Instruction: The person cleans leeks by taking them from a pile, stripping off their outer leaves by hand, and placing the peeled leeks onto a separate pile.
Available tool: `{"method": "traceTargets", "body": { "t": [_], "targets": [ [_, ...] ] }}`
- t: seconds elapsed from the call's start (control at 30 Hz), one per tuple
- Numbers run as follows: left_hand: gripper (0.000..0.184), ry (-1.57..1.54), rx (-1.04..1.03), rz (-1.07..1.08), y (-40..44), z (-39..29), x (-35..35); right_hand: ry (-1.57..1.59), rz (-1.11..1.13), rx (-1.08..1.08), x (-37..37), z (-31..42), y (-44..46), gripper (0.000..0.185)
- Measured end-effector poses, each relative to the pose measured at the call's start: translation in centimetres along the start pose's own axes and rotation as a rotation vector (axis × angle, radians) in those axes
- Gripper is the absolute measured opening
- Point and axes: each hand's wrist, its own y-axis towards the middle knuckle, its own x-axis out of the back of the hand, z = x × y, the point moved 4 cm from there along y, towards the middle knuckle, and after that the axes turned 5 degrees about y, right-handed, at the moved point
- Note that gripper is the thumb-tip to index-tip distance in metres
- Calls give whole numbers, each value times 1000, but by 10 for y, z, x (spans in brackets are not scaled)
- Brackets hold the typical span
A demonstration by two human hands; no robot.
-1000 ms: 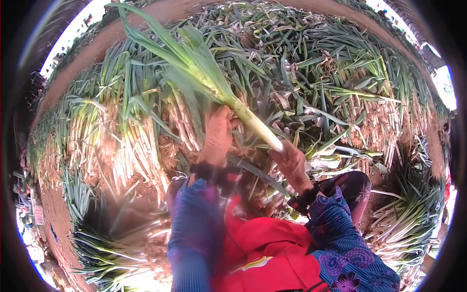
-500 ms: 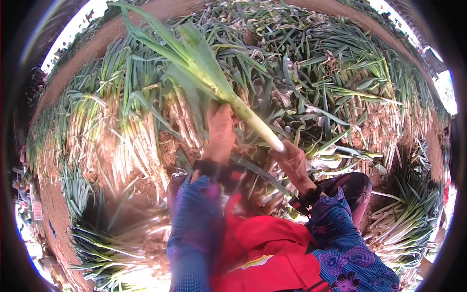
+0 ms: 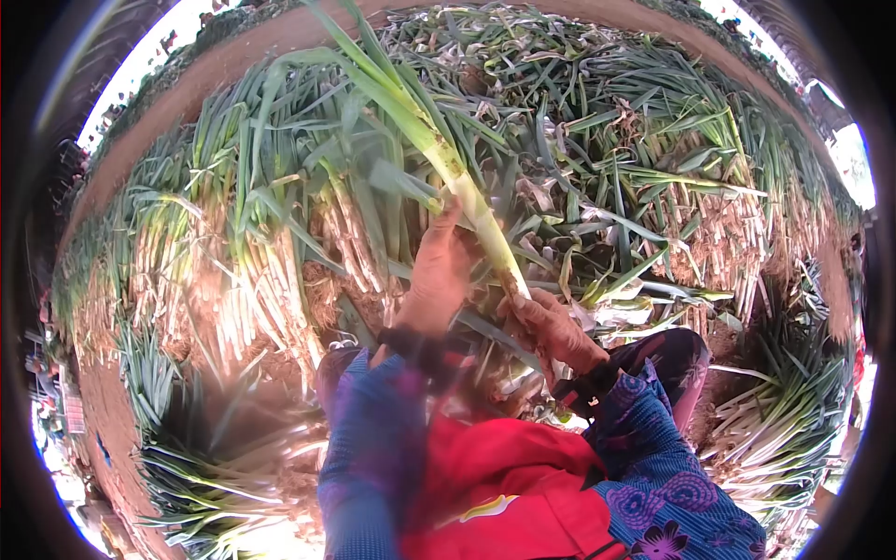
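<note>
- R fingers (image 3: 537, 313) pinch leek (image 3: 479, 215) near its lower end.
- L fingers (image 3: 450, 220) right by the stalk, thumb up next to a blurry leaf (image 3: 401, 180); can't tell if they're gripping it.
- Leek's in front of me, tilted, green top up & to the L.
- Bunches (image 3: 261, 275) w/ roots on my L, more on R.
- Leaf pile (image 3: 597, 131) btwn.
- Red cloth (image 3: 513, 467) on my lap.
</note>
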Motion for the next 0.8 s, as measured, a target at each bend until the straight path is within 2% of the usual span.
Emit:
{"method": "traceTargets", "body": {
  "t": [0.13,0.2,0.33,0.4,0.53,0.6,0.67,0.73,0.8],
  "targets": [
    [44,151,-43,-158,3,9,21,-128,-75,-28,6,-12,7,39],
    [41,213,-69,-281,-3,11,23,-253,-211,31,8,-17,7,41],
    [38,237,-74,-312,-3,15,19,-313,-393,159,12,-25,5,47],
    [37,197,-66,-280,-1,15,16,-336,-392,152,13,-19,2,47],
    [41,200,-119,-402,8,18,19,-384,-320,137,17,-13,2,49],
    [46,225,-150,-408,4,17,17,-208,-238,122,15,-12,-1,51],
    [44,961,-478,-442,4,12,26,-65,-142,72,5,1,-13,53],
    [42,986,-509,-478,5,17,31,39,-30,-7,-4,20,-31,54],
    [41,309,-227,-522,-3,16,-1,103,93,16,1,14,-32,55]
  ]
}}
